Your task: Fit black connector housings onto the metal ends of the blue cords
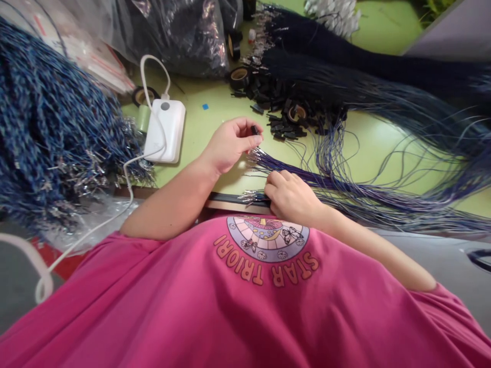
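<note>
My left hand (230, 145) is closed in a pinch on a small black connector housing (254, 130), above the metal-tipped ends of a bundle of blue and purple wires (299, 171). To the right and nearer my body, my right hand (292, 195) has its fingers curled down on dark wires by the table edge. Bare metal terminals (250, 196) stick out to the left of those fingers. The fingertips of the right hand are partly hidden. Beyond both hands lies a pile of black connector housings (286, 128).
On the left, a white power bank (164, 132) with a cable stands beside a heap of twisted blue wires (61, 122). Rolls of black tape (240, 77) and a dark plastic bag (184, 41) lie at the back. Long dark wires (364, 87) spread across the right.
</note>
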Tool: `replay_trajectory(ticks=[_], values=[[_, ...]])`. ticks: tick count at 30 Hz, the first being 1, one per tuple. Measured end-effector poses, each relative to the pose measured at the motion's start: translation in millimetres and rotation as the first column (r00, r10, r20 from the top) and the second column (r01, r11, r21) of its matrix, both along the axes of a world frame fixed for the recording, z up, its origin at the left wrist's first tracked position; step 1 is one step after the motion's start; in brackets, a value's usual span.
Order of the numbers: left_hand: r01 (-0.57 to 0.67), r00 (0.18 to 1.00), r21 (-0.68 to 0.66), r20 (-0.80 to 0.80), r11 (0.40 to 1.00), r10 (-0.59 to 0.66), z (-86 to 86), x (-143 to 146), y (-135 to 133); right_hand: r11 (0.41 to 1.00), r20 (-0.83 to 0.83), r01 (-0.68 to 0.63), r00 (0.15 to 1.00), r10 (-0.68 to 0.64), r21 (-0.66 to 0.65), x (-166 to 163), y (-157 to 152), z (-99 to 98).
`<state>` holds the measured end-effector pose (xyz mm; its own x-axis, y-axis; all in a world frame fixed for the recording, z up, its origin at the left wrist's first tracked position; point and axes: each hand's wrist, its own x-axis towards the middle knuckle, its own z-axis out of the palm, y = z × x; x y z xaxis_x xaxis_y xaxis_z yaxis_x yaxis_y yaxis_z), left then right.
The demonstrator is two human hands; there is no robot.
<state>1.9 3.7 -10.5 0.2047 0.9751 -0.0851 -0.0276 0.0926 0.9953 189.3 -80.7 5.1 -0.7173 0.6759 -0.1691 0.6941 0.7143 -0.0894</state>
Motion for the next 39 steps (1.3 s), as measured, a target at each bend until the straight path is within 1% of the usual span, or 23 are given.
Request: replay_trajectory(ticks=[2, 4, 6, 10, 13, 16, 17, 19, 22, 24, 25, 28, 29, 30, 31, 32, 33, 34, 35, 36, 37, 38, 39], values=[[0.005, 1.0, 0.014, -0.029, 1.0, -0.004, 0.1, 0, -1, 1.0, 0.004, -0.021, 1.0, 0.021, 0.019, 1, -2, 0.0], [0.004, 0.998, 0.026, -0.057, 1.0, -0.002, 0.0, 0, -1, 0.999, 0.018, -0.041, 0.999, 0.041, 0.012, 1, -2, -0.3], [-0.003, 0.997, 0.034, -0.079, 0.999, 0.005, 0.1, 0, -1, 1.0, 0.037, -0.019, 0.999, 0.019, -0.01, 1, -2, -0.6], [-0.02, 0.995, 0.026, -0.102, 0.999, 0.022, 1.4, 0, 0, 0.993, 0.056, 0.058, 0.997, -0.052, -0.106, -1, 1, -1.1], [-0.027, 0.994, 0.022, -0.106, 0.999, 0.029, 3.4, -1, 0, 0.983, 0.036, 0.024, 0.999, -0.018, -0.181, -1, 3, -0.2], [-0.022, 0.992, 0.026, -0.121, 0.999, 0.025, 6.1, -2, 0, 0.971, -0.026, -0.003, 1.0, -0.003, -0.24, 3, 8, 5.6], [-0.019, 0.992, 0.024, -0.124, 1.0, 0.022, 7.1, -2, 0, 0.963, -0.063, 0.003, 0.998, -0.021, -0.271, 7, 12, 9.1], [-0.014, 0.993, 0.014, -0.12, 1.0, 0.016, 8.9, -2, 0, 0.931, -0.147, 0.044, 0.984, -0.104, -0.363, 15, 21, 17.4], [-0.012, 0.995, -0.01, -0.1, 1.0, 0.011, 10.1, -3, 1, 0.841, -0.237, 0.097, 0.937, -0.258, -0.532, 26, 36, 29.3], [-0.008, 0.995, -0.025, -0.105, 1.0, 0.005, 9.7, -4, 2, 0.802, -0.268, 0.066, 0.924, -0.274, -0.594, 28, 43, 34.0], [-0.002, 0.994, -0.035, -0.111, 0.999, -0.002, 9.3, -4, 2, 0.8, -0.271, 0.044, 0.928, -0.254, -0.598, 28, 44, 35.0], [0.039, 0.992, -0.094, -0.12, 0.995, -0.05, 7.9, -4, 0, 0.831, -0.247, -0.001, 0.955, -0.164, -0.556, 22, 42, 34.0], [0.061, 0.991, -0.117, -0.112, 0.991, -0.074, 7.6, -3, -1, 0.83, -0.252, -0.002, 0.953, -0.167, -0.558, 20, 42, 32.5], [0.086, 0.99, -0.134, -0.1, 0.987, -0.1, 7.3, -3, -2, 0.814, -0.273, 0.011, 0.939, -0.208, -0.581, 19, 42, 30.4], [0.109, 0.989, -0.143, -0.088, 0.984, -0.123, 7.1, -3, -2, 0.785, -0.306, 0.043, 0.907, -0.29, -0.618, 19, 43, 27.8], [0.129, 0.987, -0.146, -0.081, 0.981, -0.142, 6.8, -3, -3, 0.745, -0.342, 0.088, 0.849, -0.404, -0.661, 21, 45, 24.6], [0.144, 0.984, -0.143, -0.079, 0.979, -0.157, 6.6, -3, -3, 0.697, -0.374, 0.137, 0.763, -0.527, -0.704, 23, 48, 20.9], [0.154, 0.983, -0.138, -0.082, 0.978, -0.166, 6.3, -4, -3, 0.647, -0.399, 0.178, 0.658, -0.638, -0.741, 26, 52, 16.8], [0.162, 0.981, -0.132, -0.088, 0.978, -0.174, 6.1, -4, -3, 0.605, -0.42, 0.203, 0.553, -0.72, -0.77, 29, 55, 12.8], [0.168, 0.979, -0.129, -0.094, 0.977, -0.181, 5.8, -4, -3, 0.573, -0.436, 0.209, 0.464, -0.771, -0.792, 31, 59, 9.0], [0.176, 0.977, -0.128, -0.098, 0.976, -0.189, 5.6, -4, -3, 0.55, -0.445, 0.196, 0.403, -0.8, -0.812, 33, 62, 5.7], [0.187, 0.975, -0.129, -0.096, 0.974, -0.2, 5.5, -4, -3, 0.534, -0.448, 0.173, 0.368, -0.814, -0.828, 34, 64, 3.3], [0.2, 0.973, -0.132, -0.093, 0.971, -0.212, 5.5, -4, -3, 0.522, -0.448, 0.152, 0.351, -0.822, -0.839, 35, 66, 1.6]])
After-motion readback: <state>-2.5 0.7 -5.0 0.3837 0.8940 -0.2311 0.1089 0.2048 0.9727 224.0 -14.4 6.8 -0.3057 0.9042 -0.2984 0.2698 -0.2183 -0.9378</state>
